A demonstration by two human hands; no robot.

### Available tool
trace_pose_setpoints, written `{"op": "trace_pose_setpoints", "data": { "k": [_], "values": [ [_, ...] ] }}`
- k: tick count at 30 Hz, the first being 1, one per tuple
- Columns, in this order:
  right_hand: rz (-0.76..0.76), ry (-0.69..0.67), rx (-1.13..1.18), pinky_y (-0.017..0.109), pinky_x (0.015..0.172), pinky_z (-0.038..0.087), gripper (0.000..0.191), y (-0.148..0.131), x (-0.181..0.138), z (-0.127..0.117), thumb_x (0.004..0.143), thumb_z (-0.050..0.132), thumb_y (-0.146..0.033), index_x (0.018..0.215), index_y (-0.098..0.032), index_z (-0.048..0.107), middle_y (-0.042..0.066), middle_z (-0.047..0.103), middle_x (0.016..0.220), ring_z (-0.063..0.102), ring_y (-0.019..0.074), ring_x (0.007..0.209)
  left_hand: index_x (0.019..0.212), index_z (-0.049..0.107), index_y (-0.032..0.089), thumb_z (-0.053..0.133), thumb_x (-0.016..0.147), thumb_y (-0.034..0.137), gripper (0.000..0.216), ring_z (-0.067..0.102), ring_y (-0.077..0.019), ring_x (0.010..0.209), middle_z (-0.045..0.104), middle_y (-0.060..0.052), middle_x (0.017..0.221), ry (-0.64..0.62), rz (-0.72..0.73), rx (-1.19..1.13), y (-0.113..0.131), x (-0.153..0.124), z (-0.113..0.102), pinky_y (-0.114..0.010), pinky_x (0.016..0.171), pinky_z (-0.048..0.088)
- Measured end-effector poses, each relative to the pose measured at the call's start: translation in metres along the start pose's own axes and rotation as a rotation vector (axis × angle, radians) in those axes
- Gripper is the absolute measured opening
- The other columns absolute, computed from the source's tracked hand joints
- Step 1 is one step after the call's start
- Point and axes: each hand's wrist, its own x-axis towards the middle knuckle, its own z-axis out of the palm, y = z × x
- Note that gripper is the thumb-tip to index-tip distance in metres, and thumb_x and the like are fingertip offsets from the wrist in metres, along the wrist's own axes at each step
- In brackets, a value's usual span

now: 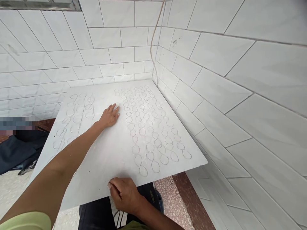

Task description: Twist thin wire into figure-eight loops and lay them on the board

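Observation:
A large white square tile (112, 153) lies tilted in a tiled corner, its face up, marked with rows of thin looped lines (148, 127). My left hand (109, 115) rests flat on the tile's middle, fingers stretched out toward the back wall. My right hand (124, 193) is at the tile's near edge, its fingers curled round that edge and gripping it.
White tiled walls (227, 86) close in at the back and right. A thin cord (153, 41) hangs down the corner. Speckled floor with a dark red strip (189, 204) shows below. Dark cloth (19, 150) lies at the left.

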Motion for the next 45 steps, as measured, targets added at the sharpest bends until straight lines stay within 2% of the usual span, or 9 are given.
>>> {"op": "trace_pose_setpoints", "data": {
  "k": [3,7,12,21,28,35,45],
  "values": [
    [-0.008,0.011,-0.005,0.031,0.051,0.032,0.015,0.000,0.000,0.000,0.098,0.048,-0.024,0.086,-0.023,0.058,-0.001,0.056,0.062,0.050,0.0161,0.052,0.168,0.023,0.014,0.020,0.106,0.059,0.076,0.005,-0.0335,0.164,0.007,-0.013,0.178,-0.150,0.084,0.226,-0.003,0.009,0.005,-0.052,0.129,0.008],
    [-0.039,0.038,-0.028,0.030,0.050,0.029,0.015,-0.002,0.001,-0.001,0.096,0.048,-0.020,0.083,-0.022,0.057,-0.003,0.049,0.059,0.043,0.0139,0.050,0.168,0.017,0.009,0.014,0.102,0.068,0.089,0.008,-0.0308,0.164,0.009,-0.014,0.177,-0.189,0.056,0.269,-0.004,0.031,0.006,-0.048,0.130,0.008],
    [-0.080,0.062,-0.054,0.028,0.048,0.027,0.016,-0.006,0.003,-0.001,0.094,0.047,-0.017,0.081,-0.020,0.056,-0.004,0.046,0.058,0.040,0.0117,0.049,0.168,0.016,0.008,0.011,0.101,0.068,0.090,0.008,-0.0297,0.164,0.010,-0.014,0.177,-0.160,-0.008,0.284,-0.003,0.057,0.011,-0.048,0.131,0.009],
    [-0.102,0.103,-0.116,0.029,0.048,0.026,0.013,-0.004,0.002,0.004,0.090,0.049,-0.016,0.079,-0.021,0.055,-0.003,0.051,0.057,0.043,0.0122,0.048,0.167,0.024,0.012,0.009,0.104,0.056,0.079,0.018,-0.0370,0.161,0.021,-0.015,0.175,0.008,-0.122,0.292,0.006,0.084,0.028,-0.061,0.127,0.014],
    [-0.118,0.101,-0.130,0.029,0.047,0.026,0.014,-0.006,0.006,0.004,0.091,0.048,-0.016,0.081,-0.020,0.057,-0.003,0.053,0.058,0.044,0.0125,0.047,0.167,0.017,0.004,0.008,0.104,0.055,0.082,0.017,-0.0341,0.161,0.012,-0.019,0.176,0.062,-0.116,0.278,0.008,0.075,0.028,-0.056,0.127,0.017],
    [-0.118,0.106,-0.165,0.029,0.049,0.026,0.014,-0.004,0.005,0.004,0.092,0.049,-0.017,0.082,-0.020,0.058,-0.004,0.052,0.057,0.045,0.0122,0.048,0.166,0.025,0.009,0.006,0.103,0.061,0.084,0.016,-0.0326,0.162,0.018,-0.016,0.176,0.020,-0.096,0.275,0.004,0.055,0.027,-0.055,0.129,0.013],
    [-0.101,0.055,-0.183,0.029,0.049,0.025,0.015,-0.006,0.004,0.005,0.094,0.047,-0.019,0.081,-0.020,0.054,-0.004,0.049,0.058,0.043,0.0117,0.049,0.166,0.029,0.015,0.007,0.103,0.061,0.081,0.017,-0.0353,0.161,0.023,-0.011,0.175,0.027,-0.115,0.241,0.009,0.056,0.025,-0.060,0.128,0.012]
  ]
}}
